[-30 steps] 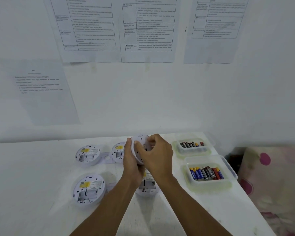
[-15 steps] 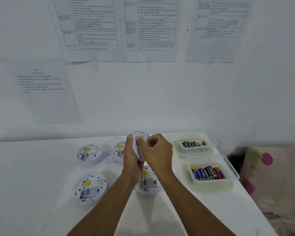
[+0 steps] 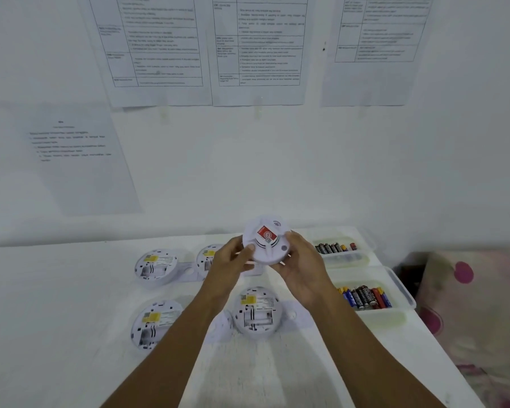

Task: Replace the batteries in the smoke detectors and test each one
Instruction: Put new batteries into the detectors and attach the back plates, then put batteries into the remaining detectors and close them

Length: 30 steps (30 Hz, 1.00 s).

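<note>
Both hands, the left hand (image 3: 231, 265) and right hand (image 3: 302, 269), grip the rim of one smoke detector (image 3: 266, 240) held face-up above the table (image 3: 56, 290), over four open detectors, beside two battery trays (image 3: 401, 290).

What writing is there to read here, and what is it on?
Nothing reads clearly.
Wall sheets: printed tables, too blurred.
Red sticker on the held detector: white mark, unreadable.
Yellow labels on the lying detectors: too small.
Batteries: print blurred.
</note>
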Motion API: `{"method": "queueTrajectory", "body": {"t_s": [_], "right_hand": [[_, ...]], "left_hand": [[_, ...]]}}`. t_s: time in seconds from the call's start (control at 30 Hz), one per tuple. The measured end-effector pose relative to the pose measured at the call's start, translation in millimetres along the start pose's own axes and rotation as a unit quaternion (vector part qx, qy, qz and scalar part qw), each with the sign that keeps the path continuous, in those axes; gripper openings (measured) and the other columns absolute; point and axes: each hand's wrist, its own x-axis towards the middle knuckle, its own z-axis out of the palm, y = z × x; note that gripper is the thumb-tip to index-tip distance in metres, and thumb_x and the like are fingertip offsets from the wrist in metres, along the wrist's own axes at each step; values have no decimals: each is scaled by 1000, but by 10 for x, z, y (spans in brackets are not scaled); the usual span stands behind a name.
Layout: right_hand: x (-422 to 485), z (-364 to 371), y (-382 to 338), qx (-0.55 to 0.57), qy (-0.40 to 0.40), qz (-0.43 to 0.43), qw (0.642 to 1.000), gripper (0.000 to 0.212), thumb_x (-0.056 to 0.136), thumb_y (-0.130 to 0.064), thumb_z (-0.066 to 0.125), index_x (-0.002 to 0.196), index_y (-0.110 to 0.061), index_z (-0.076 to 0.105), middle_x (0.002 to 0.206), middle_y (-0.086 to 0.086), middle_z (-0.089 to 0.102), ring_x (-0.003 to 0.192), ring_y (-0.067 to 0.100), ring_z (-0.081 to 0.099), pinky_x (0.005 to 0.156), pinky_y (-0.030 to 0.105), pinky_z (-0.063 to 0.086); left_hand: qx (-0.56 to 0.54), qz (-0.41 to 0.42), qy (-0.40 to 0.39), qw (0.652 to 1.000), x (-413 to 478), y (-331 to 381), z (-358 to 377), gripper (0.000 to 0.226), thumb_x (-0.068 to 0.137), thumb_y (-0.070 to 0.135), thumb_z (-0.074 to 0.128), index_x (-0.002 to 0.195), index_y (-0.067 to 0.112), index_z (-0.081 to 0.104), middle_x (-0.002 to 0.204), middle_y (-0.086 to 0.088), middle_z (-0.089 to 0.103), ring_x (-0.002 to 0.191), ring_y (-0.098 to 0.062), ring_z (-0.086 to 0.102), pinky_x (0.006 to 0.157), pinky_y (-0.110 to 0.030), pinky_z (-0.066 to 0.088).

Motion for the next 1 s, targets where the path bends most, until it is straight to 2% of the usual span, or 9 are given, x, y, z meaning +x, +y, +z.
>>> {"method": "queueTrajectory", "body": {"t_s": [0.13,0.23,0.4,0.47,0.6,0.67,0.83,0.9,1.0], "right_hand": [[19,-163,-49,-86,-7,-4,996,21,96,-16,55,107,-6,69,104,12,71,96,24,65,95,43,51],[76,-250,-145,-220,-2,-4,975,19,94,-14,59,110,-10,69,108,11,72,96,25,67,88,38,55],[222,-287,-188,-361,19,-55,931,46,84,-17,74,127,-20,58,115,7,68,100,22,67,84,37,58],[254,-303,-162,-473,-7,-104,875,61,77,-19,80,132,-27,55,124,-2,61,108,16,62,87,34,56],[339,-409,-66,-678,-102,-187,703,95,66,-27,87,146,-16,37,145,0,39,131,13,39,108,27,36],[390,-468,-20,-718,-118,-203,656,105,64,-36,87,149,-15,30,150,-1,34,137,16,34,112,31,33],[438,-515,42,-743,-75,-242,619,95,64,-51,79,142,-21,35,137,-6,47,123,15,45,98,26,40],[449,-511,62,-749,-45,-215,625,90,64,-46,79,140,-19,38,132,-3,49,118,16,46,94,26,40],[492,-538,108,-767,-22,-164,620,82,65,-39,79,135,-17,42,129,2,50,114,19,46,89,28,41]], "left_hand": [[-8,7,-10,1000,38,-1,-26,28,95,20,62,122,15,66,111,-5,73,103,-21,68,80,-29,56],[38,16,-20,999,99,20,-69,28,96,19,61,123,18,66,106,0,74,94,-12,69,75,-23,54],[119,39,-36,991,206,-9,-79,31,96,16,61,127,19,65,102,-3,74,82,-6,66,69,-20,52],[120,39,-34,991,220,-62,-75,30,96,14,61,125,16,66,100,-5,74,85,-12,67,70,-23,54],[115,23,-26,993,232,-152,-73,26,96,14,60,121,17,67,97,-6,74,84,-16,68,71,-23,55],[119,23,-27,992,240,-162,-78,27,96,14,60,122,17,66,99,-6,74,86,-15,67,72,-24,56],[187,18,-6,982,301,-148,-86,32,99,21,56,130,15,61,106,-3,71,91,-20,66,80,-26,57],[245,23,31,969,348,-169,-121,37,99,25,55,134,12,58,116,-6,69,99,-20,65,92,-33,54],[307,71,72,946,351,-188,-211,34,97,24,58,129,13,61,121,-3,66,107,-15,60,94,-24,44]]}}
